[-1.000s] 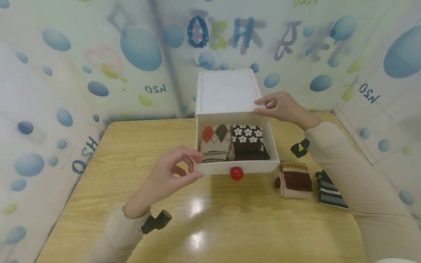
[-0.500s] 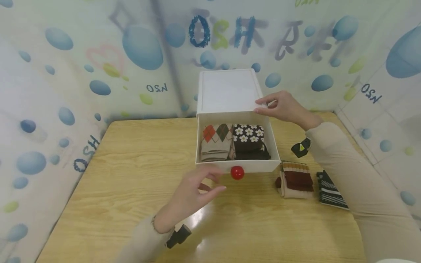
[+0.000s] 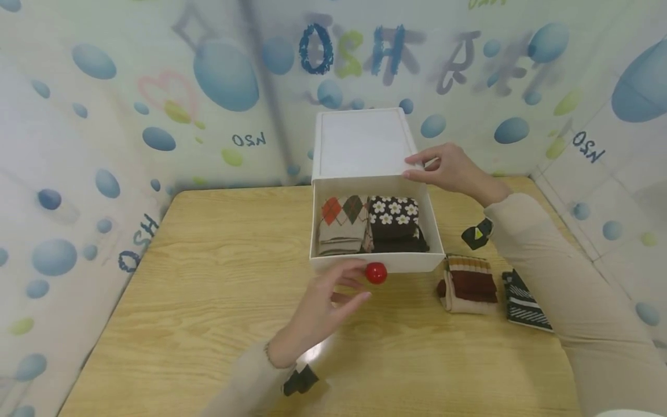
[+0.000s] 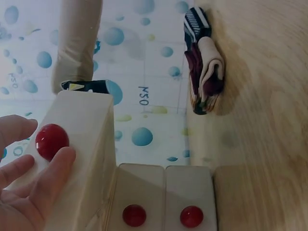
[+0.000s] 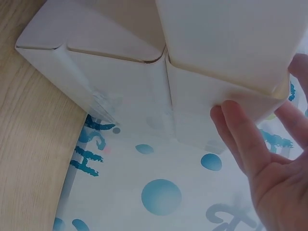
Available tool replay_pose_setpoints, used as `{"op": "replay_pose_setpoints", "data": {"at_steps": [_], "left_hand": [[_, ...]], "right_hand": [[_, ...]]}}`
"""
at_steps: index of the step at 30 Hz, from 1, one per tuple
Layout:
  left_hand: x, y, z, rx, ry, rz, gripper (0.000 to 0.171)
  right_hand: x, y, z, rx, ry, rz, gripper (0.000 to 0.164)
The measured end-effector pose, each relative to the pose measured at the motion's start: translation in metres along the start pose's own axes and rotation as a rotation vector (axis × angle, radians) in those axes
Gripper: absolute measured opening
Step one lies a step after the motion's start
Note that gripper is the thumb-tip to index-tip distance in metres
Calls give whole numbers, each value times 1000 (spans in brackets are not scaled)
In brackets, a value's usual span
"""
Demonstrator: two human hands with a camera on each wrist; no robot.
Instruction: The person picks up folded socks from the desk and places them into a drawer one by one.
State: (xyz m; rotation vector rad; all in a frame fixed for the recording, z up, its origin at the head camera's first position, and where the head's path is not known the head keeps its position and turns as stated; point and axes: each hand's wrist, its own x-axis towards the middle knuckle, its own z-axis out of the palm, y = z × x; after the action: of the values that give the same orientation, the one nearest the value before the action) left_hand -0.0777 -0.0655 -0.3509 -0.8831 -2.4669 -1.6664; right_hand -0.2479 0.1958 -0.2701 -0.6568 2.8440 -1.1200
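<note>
The top drawer of a white drawer cabinet is pulled out. Inside lie folded beige argyle socks and folded dark socks with white flowers. My left hand is at the drawer front, its fingers spread about the red knob; whether they touch it cannot be told. With my right hand I hold the cabinet's upper right corner. In the right wrist view, fingertips of that hand press the cabinet's side.
Two lower drawers with red knobs are pushed in. To the right on the wooden table lie folded maroon-and-beige socks and black-and-white patterned socks, partly behind my right sleeve. A patterned wall covering stands behind.
My left hand has moved from the drawer's left front corner rightward and slightly down to the red knob. My right hand stays on the cabinet corner, and the drawer looks unmoved.
</note>
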Motion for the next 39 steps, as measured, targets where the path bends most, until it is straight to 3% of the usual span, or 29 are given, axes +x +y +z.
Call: {"op": "replay_pose_setpoints", "data": {"at_steps": [8,18,27,39], "left_hand": [[4,-7,11,-18,4,56,42],[12,-9,18,31,123,157,32],[16,-11,18,37,178,252,29],[34,-13,13,29,196,223,29]], "right_hand": [[0,1,2,-13,7,-4,39],[-2,-1,1,-8,4,0,40],[-1,0,3,-9,10,-5,39],[-2,0,3,-17,13,-10,39]]}}
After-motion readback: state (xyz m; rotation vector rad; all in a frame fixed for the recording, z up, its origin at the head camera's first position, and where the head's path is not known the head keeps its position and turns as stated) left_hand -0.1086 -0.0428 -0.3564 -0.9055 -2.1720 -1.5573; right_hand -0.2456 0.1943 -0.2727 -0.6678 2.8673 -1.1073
